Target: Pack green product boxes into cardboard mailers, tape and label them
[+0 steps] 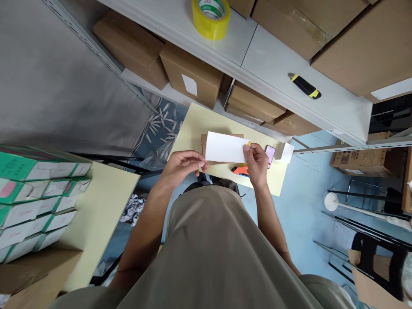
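Observation:
A flat white rectangular card [225, 148], perhaps a slim box, is held above the small table. My right hand [257, 165] pinches its right end between thumb and fingers, beside a small yellow mark on the upper edge. At the lower left corner, the bent fingers and thumb of my left hand [185, 166] are closed on the edge. Under the card lies a brown cardboard piece [204, 143], mostly covered. An orange-red tool [240, 171], perhaps a cutter, rests on the table just below the card. To the right of my right hand lies a phone [269, 155] with a lit screen.
A pale yellow table [196, 118] stands before me, with a white box [286, 152] at its right end. Above, a shelf [244, 43] carries yellow tape [210, 21], a black-yellow cutter [305, 86] and cartons. Green-white boxes [35, 193] are stacked at left.

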`<state>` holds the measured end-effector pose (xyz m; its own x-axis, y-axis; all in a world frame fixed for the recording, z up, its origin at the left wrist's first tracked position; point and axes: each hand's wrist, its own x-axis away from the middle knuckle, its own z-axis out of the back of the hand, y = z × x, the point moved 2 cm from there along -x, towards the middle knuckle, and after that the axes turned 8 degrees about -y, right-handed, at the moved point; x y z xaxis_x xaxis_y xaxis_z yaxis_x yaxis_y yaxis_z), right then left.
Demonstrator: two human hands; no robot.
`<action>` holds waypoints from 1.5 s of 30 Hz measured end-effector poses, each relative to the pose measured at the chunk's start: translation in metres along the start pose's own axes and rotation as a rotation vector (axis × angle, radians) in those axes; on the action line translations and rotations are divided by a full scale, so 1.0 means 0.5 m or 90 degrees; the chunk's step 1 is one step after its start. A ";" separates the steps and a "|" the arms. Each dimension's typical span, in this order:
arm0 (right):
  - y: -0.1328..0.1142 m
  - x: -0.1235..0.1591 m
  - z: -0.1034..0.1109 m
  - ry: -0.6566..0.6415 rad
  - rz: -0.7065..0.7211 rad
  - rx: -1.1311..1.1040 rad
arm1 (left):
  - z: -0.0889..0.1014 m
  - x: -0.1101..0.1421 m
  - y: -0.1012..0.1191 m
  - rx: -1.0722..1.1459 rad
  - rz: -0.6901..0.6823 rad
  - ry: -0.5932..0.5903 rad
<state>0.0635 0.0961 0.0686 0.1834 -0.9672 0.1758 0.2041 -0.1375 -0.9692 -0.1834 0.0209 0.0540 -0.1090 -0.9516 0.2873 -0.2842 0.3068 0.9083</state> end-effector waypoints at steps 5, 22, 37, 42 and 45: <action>-0.001 0.002 0.003 -0.002 0.007 -0.002 | 0.001 0.002 -0.002 0.004 -0.001 -0.021; -0.002 0.008 0.012 0.006 0.002 -0.005 | -0.006 0.002 -0.002 0.002 -0.004 -0.023; -0.005 0.015 0.019 0.015 0.001 -0.017 | -0.021 0.006 0.003 -0.002 0.007 -0.028; -0.004 0.018 0.024 0.016 0.004 -0.011 | -0.024 0.008 -0.001 -0.018 0.007 -0.029; -0.002 0.020 0.028 0.017 0.002 -0.002 | -0.027 0.009 -0.004 -0.029 0.009 -0.030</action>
<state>0.0785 0.0897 0.0737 0.1589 -0.9729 0.1679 0.2007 -0.1347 -0.9703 -0.1706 0.0158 0.0574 -0.1576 -0.9451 0.2861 -0.2393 0.3177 0.9175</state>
